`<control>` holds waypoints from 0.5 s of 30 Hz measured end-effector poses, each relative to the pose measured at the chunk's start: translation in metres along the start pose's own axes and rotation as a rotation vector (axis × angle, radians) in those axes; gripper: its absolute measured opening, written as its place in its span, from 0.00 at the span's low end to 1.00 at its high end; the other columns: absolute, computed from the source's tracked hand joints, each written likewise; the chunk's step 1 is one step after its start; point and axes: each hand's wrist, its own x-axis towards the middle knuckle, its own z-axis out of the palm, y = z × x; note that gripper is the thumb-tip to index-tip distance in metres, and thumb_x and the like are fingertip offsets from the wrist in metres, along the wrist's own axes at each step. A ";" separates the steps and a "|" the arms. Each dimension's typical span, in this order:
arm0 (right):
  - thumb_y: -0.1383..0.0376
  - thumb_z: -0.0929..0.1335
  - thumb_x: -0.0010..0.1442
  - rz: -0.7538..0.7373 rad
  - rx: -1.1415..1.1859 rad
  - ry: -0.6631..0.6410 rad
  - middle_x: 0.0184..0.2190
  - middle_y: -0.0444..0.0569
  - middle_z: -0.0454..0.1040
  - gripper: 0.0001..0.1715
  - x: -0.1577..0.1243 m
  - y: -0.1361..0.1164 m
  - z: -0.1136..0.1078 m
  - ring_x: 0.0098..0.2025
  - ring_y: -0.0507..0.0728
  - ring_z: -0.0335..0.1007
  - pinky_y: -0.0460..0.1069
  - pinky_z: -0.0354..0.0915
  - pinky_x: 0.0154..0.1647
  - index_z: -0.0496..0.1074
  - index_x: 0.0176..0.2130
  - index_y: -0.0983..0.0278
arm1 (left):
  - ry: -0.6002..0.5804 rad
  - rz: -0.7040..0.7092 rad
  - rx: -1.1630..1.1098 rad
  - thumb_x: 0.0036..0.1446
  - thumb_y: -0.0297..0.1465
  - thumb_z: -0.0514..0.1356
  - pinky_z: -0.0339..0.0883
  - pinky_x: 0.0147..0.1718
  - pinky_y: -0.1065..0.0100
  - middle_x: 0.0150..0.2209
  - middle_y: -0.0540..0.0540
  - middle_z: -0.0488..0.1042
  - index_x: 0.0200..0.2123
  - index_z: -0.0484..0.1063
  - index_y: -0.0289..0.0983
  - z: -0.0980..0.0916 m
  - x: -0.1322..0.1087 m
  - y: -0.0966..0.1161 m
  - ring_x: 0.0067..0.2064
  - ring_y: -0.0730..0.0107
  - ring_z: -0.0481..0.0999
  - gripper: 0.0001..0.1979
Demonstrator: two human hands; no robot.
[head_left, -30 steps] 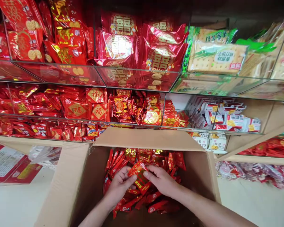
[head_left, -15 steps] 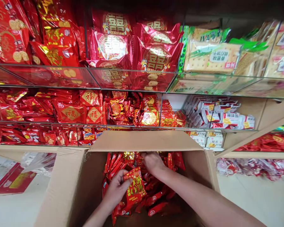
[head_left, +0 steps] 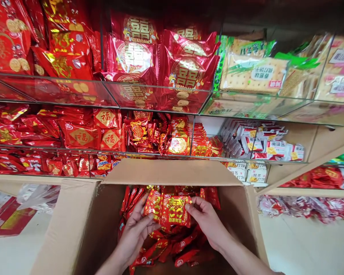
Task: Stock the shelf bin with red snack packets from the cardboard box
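Note:
Both my hands reach into an open cardboard box half full of small red snack packets. My left hand grips a red and gold packet from below. My right hand pinches the right edge of a second red packet with gold characters, held flat next to the first. The two packets sit side by side above the pile, facing me.
Glass-fronted shelf bins behind the box hold red snack bags, smaller red packets, cracker packs and white packets. A red carton and clear plastic wrap lie at left. The box's far flap stands open.
My right hand came back from the far side of the box with a second packet. Both hands now hold packets side by side, higher than before.

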 end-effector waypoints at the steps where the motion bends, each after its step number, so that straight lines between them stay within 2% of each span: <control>1: 0.56 0.66 0.51 0.015 0.039 -0.007 0.25 0.42 0.67 0.13 0.000 0.004 0.003 0.28 0.52 0.62 0.46 0.59 0.31 0.65 0.29 0.63 | -0.027 -0.033 -0.062 0.47 0.26 0.61 0.70 0.36 0.67 0.34 0.54 0.76 0.49 0.61 0.48 0.001 -0.002 0.001 0.31 0.74 0.74 0.26; 4: 0.58 0.66 0.52 0.015 0.050 -0.064 0.27 0.43 0.69 0.11 -0.002 0.007 0.011 0.30 0.52 0.64 0.47 0.61 0.32 0.65 0.29 0.63 | -0.068 -0.070 -0.140 0.46 0.26 0.62 0.70 0.40 0.64 0.36 0.54 0.77 0.44 0.65 0.46 0.004 -0.007 0.002 0.37 0.70 0.75 0.21; 7: 0.62 0.66 0.51 0.020 0.014 -0.120 0.30 0.44 0.70 0.07 -0.006 0.003 0.017 0.34 0.54 0.67 0.49 0.63 0.37 0.64 0.31 0.62 | -0.049 -0.074 -0.059 0.44 0.28 0.64 0.68 0.43 0.62 0.41 0.53 0.77 0.45 0.62 0.48 0.009 -0.012 0.001 0.43 0.66 0.75 0.24; 8: 0.63 0.66 0.50 0.013 0.015 -0.147 0.33 0.45 0.71 0.09 -0.008 0.002 0.018 0.37 0.55 0.68 0.49 0.64 0.39 0.64 0.34 0.62 | -0.046 -0.078 -0.014 0.44 0.29 0.64 0.68 0.44 0.62 0.42 0.52 0.77 0.46 0.60 0.48 0.011 -0.014 0.000 0.44 0.64 0.74 0.26; 11: 0.67 0.70 0.44 -0.044 -0.024 -0.223 0.45 0.48 0.70 0.32 -0.011 0.000 0.020 0.48 0.56 0.65 0.50 0.62 0.47 0.58 0.49 0.60 | -0.099 -0.122 0.080 0.42 0.32 0.65 0.67 0.46 0.57 0.47 0.48 0.75 0.49 0.57 0.47 0.011 -0.015 -0.006 0.49 0.58 0.71 0.31; 12: 0.67 0.70 0.43 -0.053 -0.081 -0.244 0.47 0.48 0.70 0.35 -0.012 -0.001 0.020 0.48 0.56 0.65 0.50 0.62 0.47 0.58 0.50 0.60 | -0.095 -0.131 0.110 0.41 0.34 0.66 0.65 0.48 0.56 0.48 0.47 0.74 0.50 0.56 0.46 0.009 -0.015 -0.008 0.51 0.56 0.69 0.32; 13: 0.67 0.71 0.42 -0.051 -0.162 -0.258 0.46 0.47 0.70 0.35 -0.014 -0.003 0.019 0.47 0.56 0.67 0.50 0.63 0.47 0.60 0.50 0.60 | -0.078 -0.140 0.153 0.39 0.35 0.67 0.63 0.50 0.55 0.49 0.46 0.73 0.49 0.57 0.45 0.006 -0.013 -0.010 0.53 0.54 0.67 0.33; 15: 0.66 0.71 0.42 -0.053 -0.345 -0.275 0.41 0.47 0.74 0.27 -0.017 -0.012 0.012 0.42 0.58 0.69 0.50 0.64 0.43 0.67 0.44 0.61 | -0.030 -0.159 0.255 0.32 0.37 0.69 0.58 0.55 0.55 0.51 0.45 0.72 0.46 0.61 0.44 -0.001 -0.009 -0.013 0.57 0.52 0.62 0.34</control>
